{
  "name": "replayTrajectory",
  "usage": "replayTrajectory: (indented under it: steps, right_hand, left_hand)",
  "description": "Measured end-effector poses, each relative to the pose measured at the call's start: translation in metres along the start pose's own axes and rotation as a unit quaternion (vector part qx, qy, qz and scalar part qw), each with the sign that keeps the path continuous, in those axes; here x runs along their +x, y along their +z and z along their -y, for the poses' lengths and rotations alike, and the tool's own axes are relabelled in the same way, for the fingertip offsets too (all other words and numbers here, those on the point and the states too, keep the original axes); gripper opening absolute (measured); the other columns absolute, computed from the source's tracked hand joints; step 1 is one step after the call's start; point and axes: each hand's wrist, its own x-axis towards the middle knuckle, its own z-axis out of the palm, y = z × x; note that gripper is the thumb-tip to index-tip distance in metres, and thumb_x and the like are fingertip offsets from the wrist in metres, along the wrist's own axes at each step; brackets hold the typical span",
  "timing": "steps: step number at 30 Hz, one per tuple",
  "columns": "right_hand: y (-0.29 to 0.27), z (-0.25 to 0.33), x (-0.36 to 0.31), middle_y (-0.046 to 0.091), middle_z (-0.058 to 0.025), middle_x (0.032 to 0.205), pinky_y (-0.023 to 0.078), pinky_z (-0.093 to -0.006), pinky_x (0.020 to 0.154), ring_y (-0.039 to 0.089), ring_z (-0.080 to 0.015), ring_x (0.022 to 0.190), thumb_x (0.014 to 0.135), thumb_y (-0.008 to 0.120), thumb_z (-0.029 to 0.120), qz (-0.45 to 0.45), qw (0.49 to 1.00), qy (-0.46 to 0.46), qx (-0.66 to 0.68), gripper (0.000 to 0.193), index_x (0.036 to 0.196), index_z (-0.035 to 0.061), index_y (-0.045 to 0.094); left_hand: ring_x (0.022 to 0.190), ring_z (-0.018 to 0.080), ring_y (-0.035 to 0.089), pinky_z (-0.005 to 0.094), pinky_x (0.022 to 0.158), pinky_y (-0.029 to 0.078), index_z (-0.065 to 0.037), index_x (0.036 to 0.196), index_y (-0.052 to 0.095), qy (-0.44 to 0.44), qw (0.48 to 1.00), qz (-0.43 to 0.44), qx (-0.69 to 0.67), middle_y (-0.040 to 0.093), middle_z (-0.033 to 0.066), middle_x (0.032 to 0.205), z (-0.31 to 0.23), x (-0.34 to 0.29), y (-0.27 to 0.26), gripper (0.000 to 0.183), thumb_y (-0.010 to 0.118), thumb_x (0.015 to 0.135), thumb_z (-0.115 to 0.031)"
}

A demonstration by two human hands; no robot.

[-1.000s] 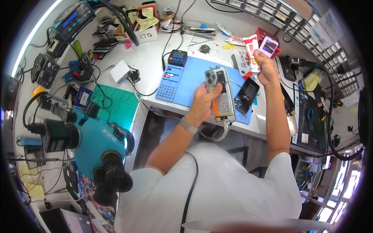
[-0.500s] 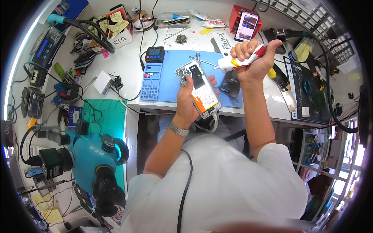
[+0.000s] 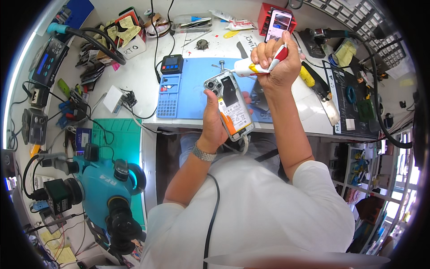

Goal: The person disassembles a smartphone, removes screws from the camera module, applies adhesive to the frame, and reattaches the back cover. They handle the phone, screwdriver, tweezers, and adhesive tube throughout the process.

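Observation:
My left hand (image 3: pixel 214 121) is closed around an opened smartphone (image 3: pixel 235 110), thumb along one long side and fingertips at the other. Its back is off, so the camera lenses, a black inner part and the battery with an orange strip show. From the phone's lower end hangs a white cable (image 3: pixel 245 142). My right hand (image 3: pixel 281 65) grips a white glue tube (image 3: pixel 244 68) with red and yellow markings. The tube's thin nozzle points left, at the phone's top edge; whether it touches cannot be told. Beneath both lies a blue work mat (image 3: pixel 197 85).
A screwdriver-like metal tool (image 3: pixel 221 65) and a dark flat piece (image 3: pixel 260 96) lie on the mat. Another phone (image 3: pixel 278 24) leans on a red box at the back. A teal microscope (image 3: pixel 103 184) stands left. Yellow-handled tools (image 3: pixel 307 77) are at right.
My right hand has brought the tube left and slightly up, so its nozzle is now at the phone's top edge. The phone stays in my left hand. The whole view has shifted slightly.

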Motion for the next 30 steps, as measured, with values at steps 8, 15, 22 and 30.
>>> replayTrajectory:
  steps: [8, 15, 22, 30]
  right_hand:
    - [-0.004, -0.004, 0.001, 0.031, -0.0031, 0.045, 0.043, -0.0375, 0.048, 0.040, -0.0176, 0.039, 0.104, 0.054, 0.031, -0.010, 1.000, -0.009, -0.007, 0.057, 0.051, 0.0139, 0.039]
    - [-0.001, -0.004, -0.002, 0.029, 0.0008, 0.047, 0.041, -0.0333, 0.051, 0.037, -0.0135, 0.040, 0.105, 0.051, 0.032, -0.009, 1.000, 0.003, -0.023, 0.053, 0.056, 0.0158, 0.037]
    - [0.003, -0.005, -0.006, 0.031, -0.0025, 0.045, 0.043, -0.0365, 0.047, 0.040, -0.0167, 0.039, 0.104, 0.055, 0.028, 0.016, 1.000, 0.011, 0.011, 0.054, 0.054, 0.0154, 0.039]
    - [0.011, -0.008, -0.014, 0.031, -0.0016, 0.045, 0.043, -0.0352, 0.049, 0.041, -0.0160, 0.039, 0.104, 0.054, 0.028, 0.027, 0.999, 0.028, 0.012, 0.054, 0.054, 0.0158, 0.038]
  left_hand:
    - [0.123, 0.0333, 0.064, 0.0543, 0.100, 0.057, -0.007, 0.152, 0.041, 0.000, 1.000, 0.010, -0.006, 0.060, 0.0245, 0.137, 0.001, -0.001, 0.000, 0.091, 0.026, 0.099, -0.079]
    - [0.116, 0.0311, 0.067, 0.0508, 0.095, 0.060, -0.003, 0.147, 0.045, 0.003, 0.999, 0.018, -0.036, 0.063, 0.0223, 0.131, 0.001, -0.004, 0.003, 0.088, 0.031, 0.100, -0.076]
    - [0.116, 0.0293, 0.067, 0.0489, 0.097, 0.059, -0.002, 0.147, 0.046, -0.012, 0.999, 0.042, -0.014, 0.064, 0.0202, 0.130, 0.002, -0.004, 0.004, 0.098, 0.025, 0.096, -0.083]
    - [0.115, 0.0264, 0.066, 0.0465, 0.095, 0.058, -0.008, 0.146, 0.048, -0.010, 0.999, 0.043, -0.017, 0.065, 0.0147, 0.125, 0.002, -0.004, 0.010, 0.097, 0.023, 0.093, -0.086]
